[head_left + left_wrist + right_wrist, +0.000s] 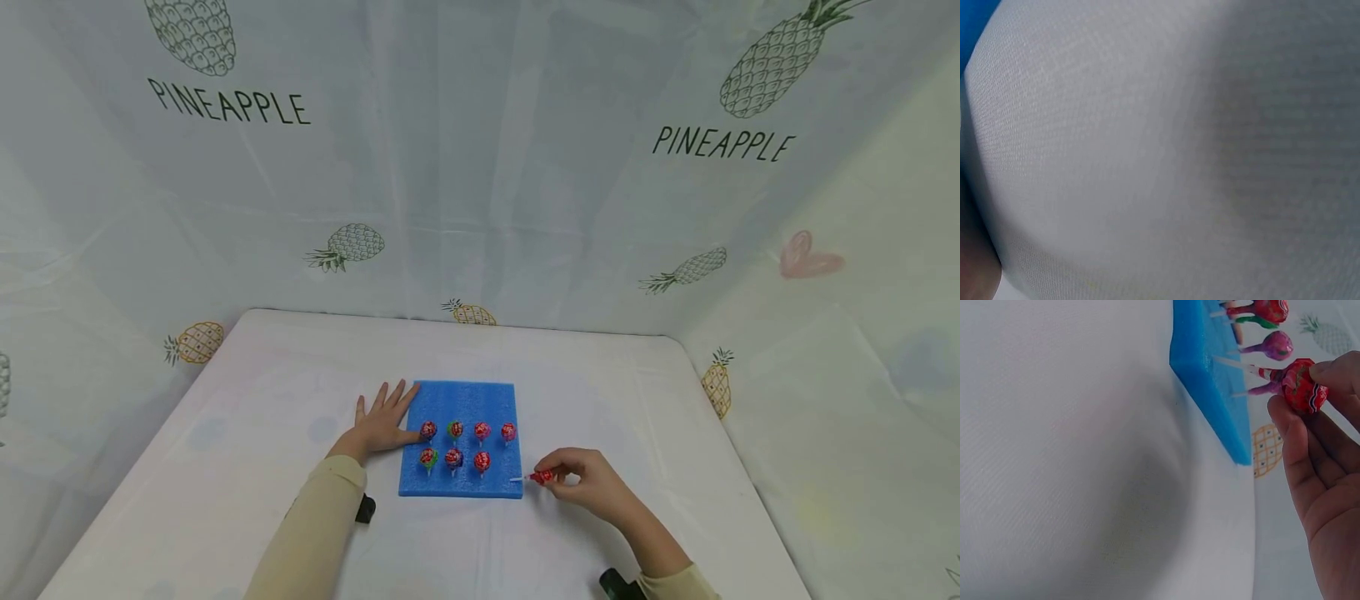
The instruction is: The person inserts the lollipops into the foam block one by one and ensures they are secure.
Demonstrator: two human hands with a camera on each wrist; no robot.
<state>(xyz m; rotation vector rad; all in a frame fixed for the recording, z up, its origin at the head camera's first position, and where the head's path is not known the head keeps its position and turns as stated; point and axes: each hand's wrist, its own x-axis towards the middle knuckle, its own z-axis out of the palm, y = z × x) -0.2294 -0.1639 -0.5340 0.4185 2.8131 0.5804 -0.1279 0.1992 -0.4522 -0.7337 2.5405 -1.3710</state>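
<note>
A blue foam board (465, 402) lies flat, with several wrapped lollipops (482, 461) standing in it in two rows. My left hand (381, 429) lies with fingers spread along the board's left edge, its thumb close to a lollipop (428, 430). With fingertips and thumb, my right hand (588, 483) pinches the red-wrapped head of a lollipop (1302, 387) near the board's lower right corner. That lollipop's white stick (517, 479) points left, toward the board. In the left wrist view, only a bit of skin (977, 275) shows at the lower left.
White cloth covers the table (600, 375). A pineapple-print curtain (480, 167) hangs behind and at both sides. Dark objects show at the left wrist (365, 509) and the right wrist (618, 585).
</note>
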